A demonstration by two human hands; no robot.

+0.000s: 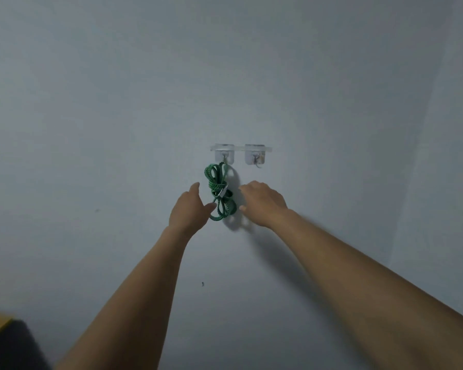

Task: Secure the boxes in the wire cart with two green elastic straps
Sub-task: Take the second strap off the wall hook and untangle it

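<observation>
Green elastic straps (219, 194) hang in a coiled bundle on the pale wall (91, 129), hooked on the left hook (224, 156) of a clear stick-on pair. Hard to call whether that tangle is one strap or two, the loops wind round each other. A small metal clip (223, 193) glints at the waist of the bundle; how it is fastened is too small to read. The right hook (255, 157) carries something pale and tiny that can't be made out. The bundle's shadow falls on the wall to its right, partly behind the hand there. Down in the bottom left corner, a yellow edge and a dark shape (3, 343) are cut off by the frame and blurred.

Now the hands. Both arms reach up from below, one either side of the bundle. The left hand (189, 209) is spread, fingers straight and pointing up, its thumb out towards the lower loops; touching or just short, can't tell. The right hand (263, 202) shows its back, knuckles up, fingers loosely bent towards the wall, gripping nothing, just beside the straps and apart from them
</observation>
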